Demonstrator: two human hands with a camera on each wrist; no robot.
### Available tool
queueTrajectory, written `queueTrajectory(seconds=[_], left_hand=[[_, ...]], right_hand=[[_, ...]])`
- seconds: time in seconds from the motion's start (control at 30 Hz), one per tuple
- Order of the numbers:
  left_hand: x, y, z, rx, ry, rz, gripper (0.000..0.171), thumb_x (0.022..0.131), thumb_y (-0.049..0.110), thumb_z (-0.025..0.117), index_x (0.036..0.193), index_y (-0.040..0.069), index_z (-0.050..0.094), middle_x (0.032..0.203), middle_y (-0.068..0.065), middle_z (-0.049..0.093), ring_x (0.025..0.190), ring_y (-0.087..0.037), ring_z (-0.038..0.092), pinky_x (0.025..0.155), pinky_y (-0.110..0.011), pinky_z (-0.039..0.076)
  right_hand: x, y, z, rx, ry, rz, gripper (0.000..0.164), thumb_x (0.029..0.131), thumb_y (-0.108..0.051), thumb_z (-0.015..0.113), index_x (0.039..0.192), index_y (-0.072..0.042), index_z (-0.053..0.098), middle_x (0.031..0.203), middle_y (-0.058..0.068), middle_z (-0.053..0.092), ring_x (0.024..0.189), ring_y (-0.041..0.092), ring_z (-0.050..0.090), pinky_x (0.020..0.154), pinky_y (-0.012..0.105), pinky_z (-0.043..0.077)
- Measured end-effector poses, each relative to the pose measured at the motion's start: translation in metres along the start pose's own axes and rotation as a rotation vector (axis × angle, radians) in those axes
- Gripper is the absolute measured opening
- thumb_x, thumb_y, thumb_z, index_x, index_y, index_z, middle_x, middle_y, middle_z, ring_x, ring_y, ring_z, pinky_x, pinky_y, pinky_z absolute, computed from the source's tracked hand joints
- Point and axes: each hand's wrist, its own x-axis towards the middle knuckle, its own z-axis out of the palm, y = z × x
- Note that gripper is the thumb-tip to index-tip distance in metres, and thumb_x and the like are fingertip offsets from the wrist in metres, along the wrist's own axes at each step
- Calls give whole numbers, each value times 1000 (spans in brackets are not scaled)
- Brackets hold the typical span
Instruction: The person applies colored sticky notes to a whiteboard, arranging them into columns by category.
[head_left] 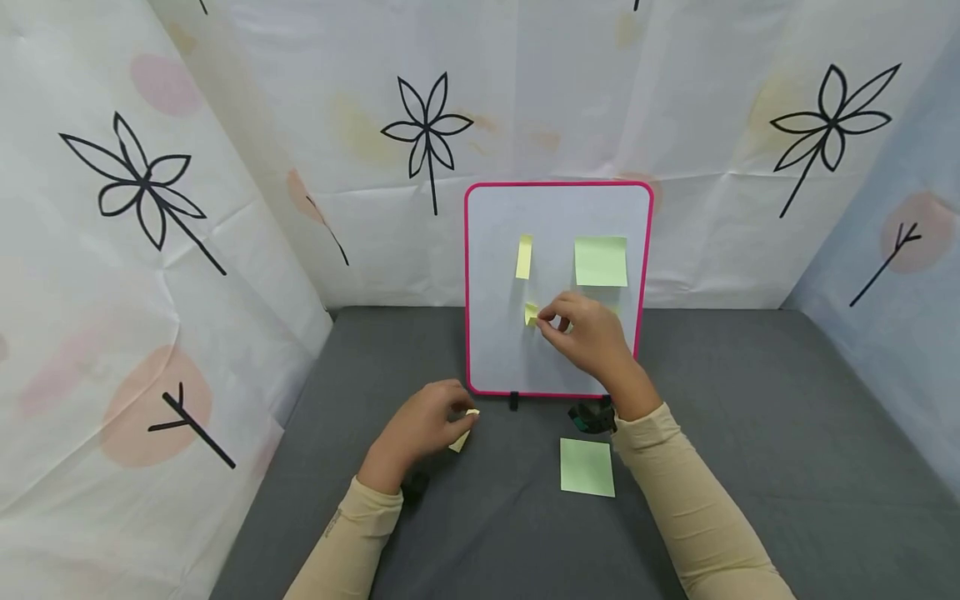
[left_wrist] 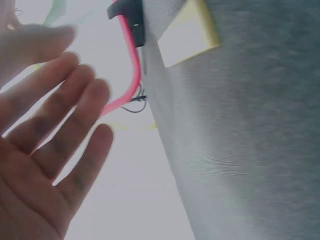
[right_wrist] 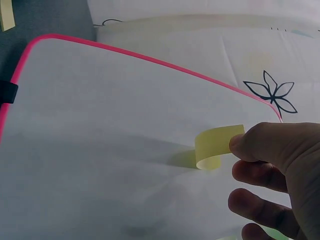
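My right hand [head_left: 592, 333] is at the whiteboard [head_left: 495, 350], pinching the end of a narrow yellow sticky note [right_wrist: 216, 142] between thumb and index finger. The strip curls, and its other end meets the board. Over the table, my left hand [left_wrist: 55, 120] has its fingers extended, with nothing between them. It is nearest to a small yellow sticky-note pad [left_wrist: 187, 37] lying on the grey cloth; in the left wrist view the two are apart. Higher on the board are another yellow strip [head_left: 524, 257] and a square green sticky note [head_left: 601, 262].
A square green sticky note [head_left: 587, 467] lies on the grey cloth [head_left: 750, 400] in front of the board. The pink-rimmed board stands on small black feet [head_left: 513, 402]. Behind and at the sides hangs a white patterned curtain [head_left: 300, 125].
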Motion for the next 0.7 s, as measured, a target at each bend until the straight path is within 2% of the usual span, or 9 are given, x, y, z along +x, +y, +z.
queueTrajectory(seconds=[0.17, 0.3, 0.43, 0.57, 0.7], left_hand=[[12, 5, -8, 27, 165, 95, 9, 92, 10, 82, 100, 7, 80, 96, -4, 71, 88, -19, 70, 81, -35, 62], [23, 8, -12, 49, 243, 154, 18, 95, 12, 79, 111, 4, 78, 105, -9, 74, 95, -22, 70, 84, -36, 61], [34, 15, -15, 35, 262, 198, 23, 101, 12, 71, 122, 3, 75, 112, -9, 76, 100, -23, 68, 88, -38, 60], [46, 22, -17, 19, 253, 246, 26, 103, 10, 68, 127, 1, 73, 117, -10, 76, 106, -27, 69, 91, -39, 60], [58, 28, -16, 85, 250, 274, 38, 103, 9, 67, 140, 0, 66, 139, -13, 69, 129, -30, 65, 109, -43, 55]], right_hand=[[-6, 0, 6, -6, -36, 10, 4, 91, -11, 82, 94, -9, 82, 93, 3, 76, 75, 19, 68, 63, 33, 54], [-10, -1, 10, -10, -58, 13, 5, 92, -13, 82, 94, -9, 81, 93, 4, 76, 75, 20, 67, 64, 33, 55], [-14, -3, 15, -11, -66, 27, 5, 92, -14, 82, 94, -9, 81, 93, 4, 76, 75, 19, 67, 64, 34, 55], [-18, -3, 19, -14, -81, 33, 4, 93, -15, 82, 94, -11, 81, 93, 2, 76, 74, 18, 66, 64, 33, 54], [-22, -3, 22, -19, -78, 18, 4, 91, -14, 83, 94, -11, 81, 92, 2, 75, 73, 17, 65, 64, 33, 54]])
